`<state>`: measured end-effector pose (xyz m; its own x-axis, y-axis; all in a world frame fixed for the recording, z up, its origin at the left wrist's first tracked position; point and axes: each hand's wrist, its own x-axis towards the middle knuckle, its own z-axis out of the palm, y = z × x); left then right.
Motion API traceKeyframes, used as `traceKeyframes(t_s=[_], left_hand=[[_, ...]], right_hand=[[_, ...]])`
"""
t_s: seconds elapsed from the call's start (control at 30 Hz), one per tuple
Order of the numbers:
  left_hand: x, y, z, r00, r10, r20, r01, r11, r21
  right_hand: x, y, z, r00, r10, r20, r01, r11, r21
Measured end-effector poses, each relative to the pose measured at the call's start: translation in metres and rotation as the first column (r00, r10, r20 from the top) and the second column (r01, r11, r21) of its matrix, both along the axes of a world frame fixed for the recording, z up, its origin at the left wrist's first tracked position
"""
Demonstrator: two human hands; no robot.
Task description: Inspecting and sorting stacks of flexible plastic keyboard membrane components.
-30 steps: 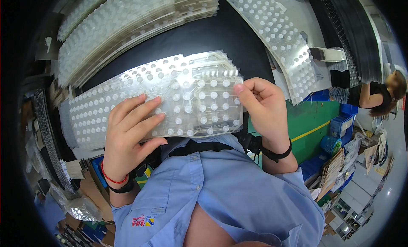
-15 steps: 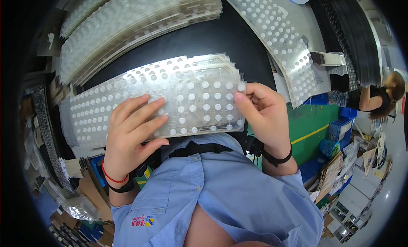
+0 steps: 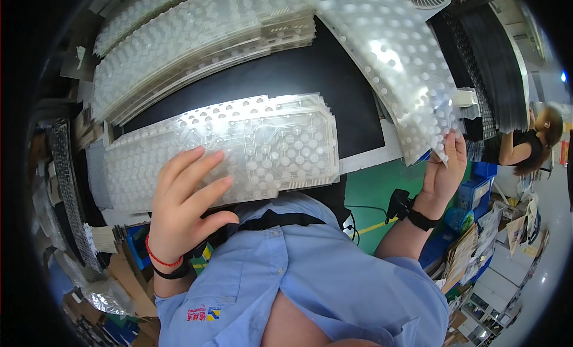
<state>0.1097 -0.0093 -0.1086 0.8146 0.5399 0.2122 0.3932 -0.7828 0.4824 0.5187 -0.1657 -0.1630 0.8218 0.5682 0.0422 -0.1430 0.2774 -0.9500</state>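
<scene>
- Since the earlier frames, the right hand (image 3: 444, 174) has left the near stack (image 3: 239, 150) and swung out to the right, where it now pinches the near corner of the right-hand sheets (image 3: 394, 66) between thumb and fingers.
- Those sheets are clear, dotted with small round bumps, and curve from the far middle down to the right edge of the black mat (image 3: 310, 78); the gripped corner hangs past the mat, over the green floor (image 3: 370, 192).
- Left hand (image 3: 188, 197) stays on the near stack, palm down, fingers spread flat and loose across its left half, pressing rather than gripping.
- Near stack: clear flexible sheets with rows of white dots and faint printed lines, lying flat at the near edge of the mat, just beyond the person's blue shirt (image 3: 310, 281).
- A red band (image 3: 160, 258) and a dark strap circle the left wrist; a black watch (image 3: 421, 218) sits on the right wrist.
- Far stack (image 3: 197, 42) of the same bumpy sheets lies across the far left of the mat, well apart from both hands.
- Another person (image 3: 531, 144) in dark clothes stands at the far right, away from the bench.
- Cardboard and blue crates (image 3: 477, 192) crowd the floor at the right.
</scene>
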Motion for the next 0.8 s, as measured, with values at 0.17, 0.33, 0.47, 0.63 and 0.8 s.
traceKeyframes(t_s=[0.17, 0.33, 0.47, 0.63, 0.8], left_hand=[[0.009, 0.0, 0.002, 0.984, -0.032, -0.173, 0.038, 0.999, 0.035], [0.008, 0.001, 0.002, 0.984, -0.029, -0.177, 0.034, 0.999, 0.026], [0.006, 0.003, 0.007, 0.989, -0.053, -0.141, 0.049, 0.998, -0.037], [0.005, 0.006, 0.014, 0.99, -0.083, -0.113, 0.083, 0.997, -0.004], [0.003, 0.006, 0.025, 0.999, -0.036, -0.038, 0.037, 0.999, 0.036]], right_hand=[[0.015, -0.009, -0.02, 0.984, -0.169, 0.05, 0.171, 0.985, -0.02], [0.003, 0.003, -0.023, 0.925, -0.331, 0.188, 0.351, 0.933, -0.081], [-0.019, 0.004, -0.006, 0.709, -0.405, 0.577, 0.595, 0.783, -0.181], [-0.081, 0.025, 0.016, 0.584, 0.248, 0.773, -0.185, 0.968, -0.17], [-0.108, 0.066, 0.022, 0.211, 0.466, 0.859, -0.396, 0.844, -0.361]])
